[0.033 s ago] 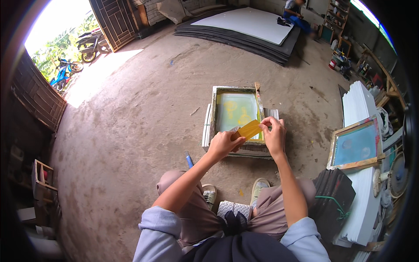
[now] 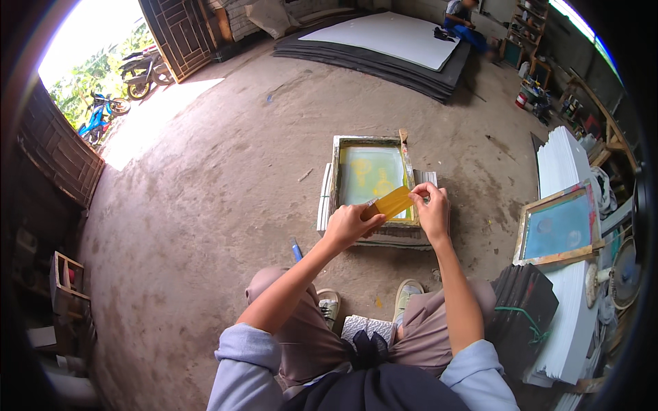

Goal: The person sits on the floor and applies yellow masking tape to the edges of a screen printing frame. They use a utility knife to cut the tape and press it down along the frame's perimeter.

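Holding a yellow squeegee [image 2: 392, 203] between both hands, the person crouches over the framed screen [image 2: 371, 177] on the floor. Its long axis slants up rightward: left hand [image 2: 349, 226] fingers pinch the lower end, right hand [image 2: 432, 211] fingers the upper.

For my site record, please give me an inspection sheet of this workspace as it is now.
Surface: bare concrete floor, dusty and stained.
Job's things: wooden-framed printing screen lying flat on a stack of white sheets; yellow squeegee over its near edge.
Clutter: blue pen-like object on the floor; second framed screen, blue, on a white sheet pile; dark sheet bundle.
Hands: left hand and right hand both grip the squeegee.
Cables: nothing seen.
Surroundings: large board stack, another person far off, motorbikes outside.
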The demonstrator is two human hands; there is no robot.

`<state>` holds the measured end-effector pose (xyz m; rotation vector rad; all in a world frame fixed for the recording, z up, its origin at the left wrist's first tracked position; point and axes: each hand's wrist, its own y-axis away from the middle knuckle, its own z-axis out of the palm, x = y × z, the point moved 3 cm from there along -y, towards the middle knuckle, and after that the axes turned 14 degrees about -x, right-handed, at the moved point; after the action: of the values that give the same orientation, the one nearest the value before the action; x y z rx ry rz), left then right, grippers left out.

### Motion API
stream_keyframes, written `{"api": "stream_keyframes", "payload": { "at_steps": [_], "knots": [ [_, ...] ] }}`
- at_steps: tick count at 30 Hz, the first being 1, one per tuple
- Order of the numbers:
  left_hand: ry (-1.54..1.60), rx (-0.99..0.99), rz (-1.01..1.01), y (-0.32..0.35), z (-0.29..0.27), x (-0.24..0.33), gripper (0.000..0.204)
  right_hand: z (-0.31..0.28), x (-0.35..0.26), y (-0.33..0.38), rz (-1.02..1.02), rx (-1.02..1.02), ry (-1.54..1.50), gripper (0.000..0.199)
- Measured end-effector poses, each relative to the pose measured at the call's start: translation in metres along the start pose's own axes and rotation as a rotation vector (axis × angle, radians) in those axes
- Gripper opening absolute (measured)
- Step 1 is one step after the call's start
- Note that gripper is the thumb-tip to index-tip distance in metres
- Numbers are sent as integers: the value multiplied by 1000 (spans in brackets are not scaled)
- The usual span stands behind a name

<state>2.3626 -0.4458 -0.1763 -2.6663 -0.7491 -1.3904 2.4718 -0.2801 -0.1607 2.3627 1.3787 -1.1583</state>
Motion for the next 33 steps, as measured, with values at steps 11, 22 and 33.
{"api": "stream_keyframes", "payload": {
  "at_steps": [11, 22, 33],
  "knots": [
    [-465, 295, -63, 31, -100, -86, 51, -10, 98, -19, 181, 146, -598, 13],
    [-295, 23, -85, 6, -89, -139, 42, 71, 160, 20, 524, 137, -564, 12],
    [-204, -84, -231, -5, -61, -205, 45, 123, 191, 57, 728, 99, -729, 19]
  ]
}}
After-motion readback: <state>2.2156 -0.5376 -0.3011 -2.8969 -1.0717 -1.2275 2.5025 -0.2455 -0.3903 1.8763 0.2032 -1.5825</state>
